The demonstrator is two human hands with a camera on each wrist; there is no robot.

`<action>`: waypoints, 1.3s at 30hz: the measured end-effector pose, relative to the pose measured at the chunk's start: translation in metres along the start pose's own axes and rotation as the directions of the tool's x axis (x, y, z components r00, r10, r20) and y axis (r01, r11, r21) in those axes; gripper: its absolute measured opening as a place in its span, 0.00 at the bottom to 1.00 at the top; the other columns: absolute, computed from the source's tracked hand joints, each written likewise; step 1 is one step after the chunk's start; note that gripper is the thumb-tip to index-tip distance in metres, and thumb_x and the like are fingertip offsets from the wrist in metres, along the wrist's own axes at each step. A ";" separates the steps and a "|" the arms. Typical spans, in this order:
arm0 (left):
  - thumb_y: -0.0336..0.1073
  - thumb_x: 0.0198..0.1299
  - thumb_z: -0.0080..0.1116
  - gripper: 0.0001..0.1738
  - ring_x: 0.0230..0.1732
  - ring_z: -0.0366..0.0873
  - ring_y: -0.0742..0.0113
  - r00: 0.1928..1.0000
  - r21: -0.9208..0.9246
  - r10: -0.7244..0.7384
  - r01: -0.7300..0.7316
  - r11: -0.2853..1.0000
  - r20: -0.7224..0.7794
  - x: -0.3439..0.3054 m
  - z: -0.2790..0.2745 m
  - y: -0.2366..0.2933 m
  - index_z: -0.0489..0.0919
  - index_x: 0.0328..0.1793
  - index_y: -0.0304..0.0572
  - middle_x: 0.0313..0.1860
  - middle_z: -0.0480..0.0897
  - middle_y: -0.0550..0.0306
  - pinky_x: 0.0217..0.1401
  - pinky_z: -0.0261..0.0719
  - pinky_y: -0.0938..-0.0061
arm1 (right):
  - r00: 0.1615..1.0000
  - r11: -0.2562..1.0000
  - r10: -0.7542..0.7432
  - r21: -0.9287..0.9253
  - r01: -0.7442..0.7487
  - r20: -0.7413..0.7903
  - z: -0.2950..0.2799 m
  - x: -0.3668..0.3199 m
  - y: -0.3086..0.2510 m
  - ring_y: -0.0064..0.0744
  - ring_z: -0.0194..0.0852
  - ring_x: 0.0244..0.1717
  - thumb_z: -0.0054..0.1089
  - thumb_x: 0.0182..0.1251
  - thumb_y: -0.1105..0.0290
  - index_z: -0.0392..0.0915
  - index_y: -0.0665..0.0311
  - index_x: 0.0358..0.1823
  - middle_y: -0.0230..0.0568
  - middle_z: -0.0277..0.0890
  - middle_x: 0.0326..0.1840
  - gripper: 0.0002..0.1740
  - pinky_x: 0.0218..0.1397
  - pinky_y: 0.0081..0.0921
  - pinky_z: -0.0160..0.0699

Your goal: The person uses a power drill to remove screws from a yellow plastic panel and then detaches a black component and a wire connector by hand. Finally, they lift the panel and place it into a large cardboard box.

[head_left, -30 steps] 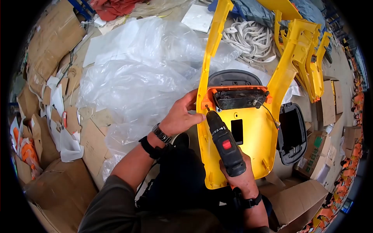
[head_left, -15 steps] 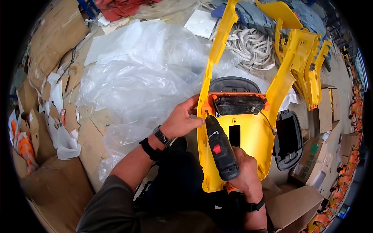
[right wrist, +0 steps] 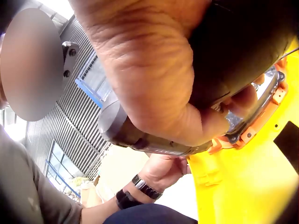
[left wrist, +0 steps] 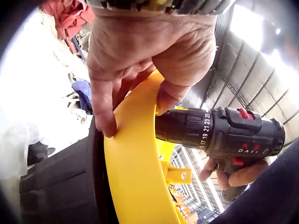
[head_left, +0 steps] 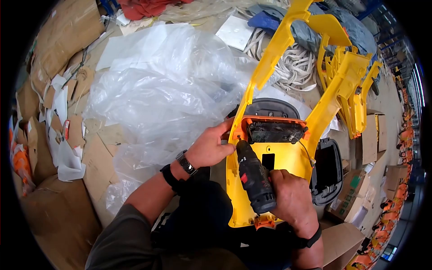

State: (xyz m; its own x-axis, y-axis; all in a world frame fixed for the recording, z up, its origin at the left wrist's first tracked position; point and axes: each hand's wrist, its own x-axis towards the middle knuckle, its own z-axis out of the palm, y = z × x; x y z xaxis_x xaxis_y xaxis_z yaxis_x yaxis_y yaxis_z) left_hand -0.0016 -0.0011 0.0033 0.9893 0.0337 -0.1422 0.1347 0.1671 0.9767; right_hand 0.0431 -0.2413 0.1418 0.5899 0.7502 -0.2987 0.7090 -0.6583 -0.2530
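My right hand (head_left: 292, 195) grips a black cordless drill (head_left: 256, 184) by its handle. The drill's tip meets the left end of an orange bracket (head_left: 241, 130) on a large yellow plastic panel (head_left: 288, 157). That bracket frames a dark, box-like unit (head_left: 272, 132) with a thin cable. My left hand (head_left: 209, 146) holds the panel's left edge beside the drill tip. In the left wrist view, the thumb lies on the inner side of the yellow edge and the fingers (left wrist: 106, 109) on the outer side. The drill handle is mostly hidden by my right hand in the head view.
Clear plastic sheeting (head_left: 153, 99) covers the floor to the left, with torn cardboard (head_left: 96, 166) beyond it. Black oval-shaped covers (head_left: 327, 171) lie around the panel. More yellow parts (head_left: 353, 110), a heap of white straps (head_left: 294, 67) and an open carton (head_left: 344, 243) are to the right.
The drill has rolled, so its side with lettering now faces up more, and my right hand has turned with it. The panel leans further right in view. My left hand keeps its hold.
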 end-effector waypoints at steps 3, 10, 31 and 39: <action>0.19 0.62 0.57 0.39 0.66 0.78 0.69 1.000 0.020 0.001 -0.001 1.000 0.004 -0.001 -0.001 0.002 0.64 0.81 0.38 0.65 0.80 0.58 0.65 0.80 0.72 | 1.000 1.000 0.014 0.015 -0.014 0.009 0.001 0.000 0.000 0.55 0.84 0.35 0.73 0.52 0.60 0.77 0.64 0.42 0.49 0.81 0.32 0.21 0.38 0.46 0.81; 0.17 0.60 0.56 0.37 0.60 0.80 0.71 1.000 0.097 -0.021 0.021 0.995 0.006 0.001 -0.002 0.001 0.66 0.79 0.36 0.61 0.82 0.59 0.63 0.79 0.74 | 0.999 0.998 0.029 0.048 -0.031 0.035 -0.002 0.000 -0.001 0.56 0.84 0.34 0.74 0.52 0.62 0.76 0.66 0.41 0.52 0.81 0.34 0.21 0.38 0.45 0.83; 0.20 0.59 0.51 0.37 0.45 0.84 0.73 0.997 0.036 0.009 -0.007 0.999 -0.073 0.005 0.009 0.004 0.69 0.79 0.38 0.49 0.87 0.53 0.52 0.82 0.75 | 0.999 0.995 0.031 -0.094 -0.027 0.036 0.003 -0.001 -0.003 0.49 0.85 0.34 0.71 0.55 0.61 0.75 0.62 0.39 0.46 0.80 0.31 0.17 0.37 0.42 0.82; 0.22 0.59 0.55 0.28 0.44 0.87 0.60 0.986 0.270 0.011 0.034 0.962 -0.163 0.009 0.010 0.008 0.75 0.69 0.32 0.46 0.88 0.46 0.51 0.83 0.69 | 0.953 0.914 -0.232 -0.378 0.145 -0.196 -0.001 -0.004 -0.009 0.36 0.83 0.31 0.61 0.58 0.70 0.78 0.61 0.34 0.37 0.78 0.29 0.04 0.36 0.33 0.82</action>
State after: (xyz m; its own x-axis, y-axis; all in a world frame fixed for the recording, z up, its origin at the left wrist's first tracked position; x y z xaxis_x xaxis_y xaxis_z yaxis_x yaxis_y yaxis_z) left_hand 0.0090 -0.0096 0.0110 0.9681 0.1961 -0.1561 0.1789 -0.1043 0.9783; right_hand 0.0346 -0.2388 0.1460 0.4734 0.8797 -0.0452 0.8798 -0.4697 0.0731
